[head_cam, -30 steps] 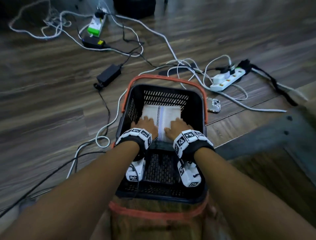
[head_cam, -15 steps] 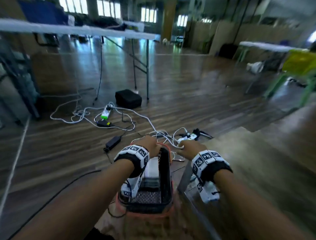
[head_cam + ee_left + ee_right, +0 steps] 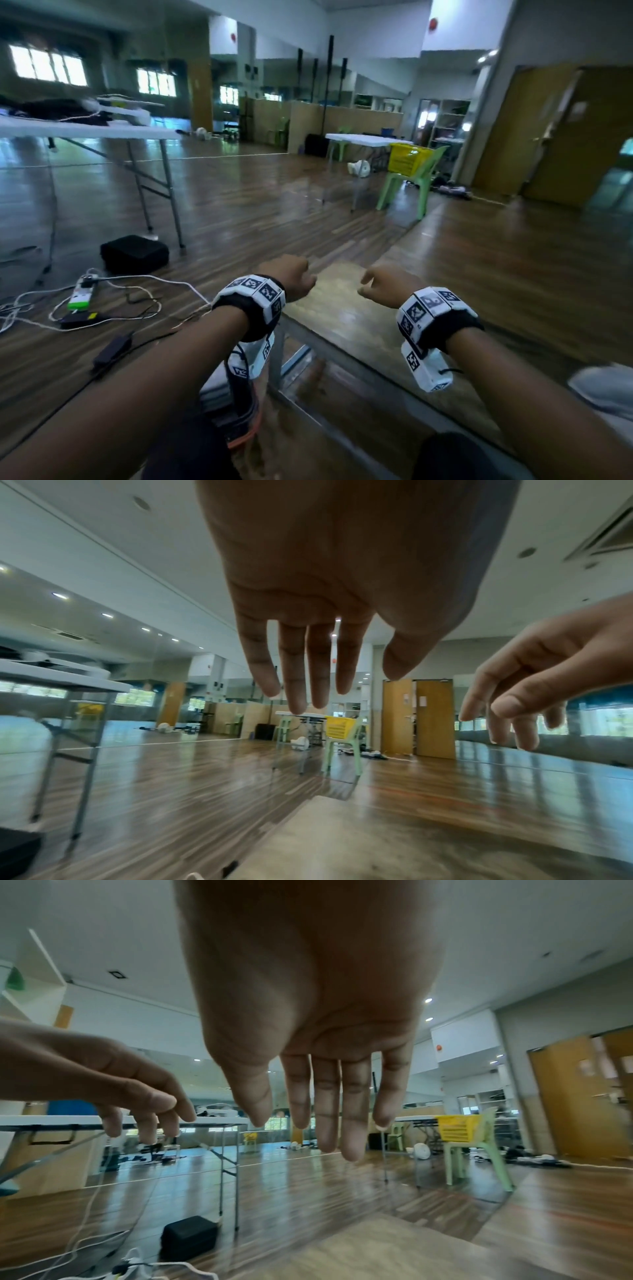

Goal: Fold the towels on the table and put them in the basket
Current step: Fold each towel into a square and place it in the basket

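Observation:
Both hands hang in the air over the near corner of the wood-topped table (image 3: pixel 346 318) and hold nothing. My left hand (image 3: pixel 291 279) and right hand (image 3: pixel 380 286) are side by side, a small gap apart. Seen from the wrists, the left hand's fingers (image 3: pixel 318 685) and the right hand's fingers (image 3: pixel 325 1118) point down, straight and relaxed. The black basket (image 3: pixel 241 423) with an orange rim sits low, below my left forearm, mostly hidden. A pale folded towel (image 3: pixel 214 389) shows inside it. A light cloth (image 3: pixel 603 390) lies at the table's right edge.
A white folding table (image 3: pixel 85 132) stands to the left, with a black box (image 3: pixel 133 255) on the floor by its legs. A power strip (image 3: pixel 82 296) and loose cables lie on the wooden floor. A green chair (image 3: pixel 407 192) carries a yellow basket (image 3: pixel 409 162).
Both hands have come up out of the basket, leaving the folded towel inside. The head view has swung up from the basket to the room and table.

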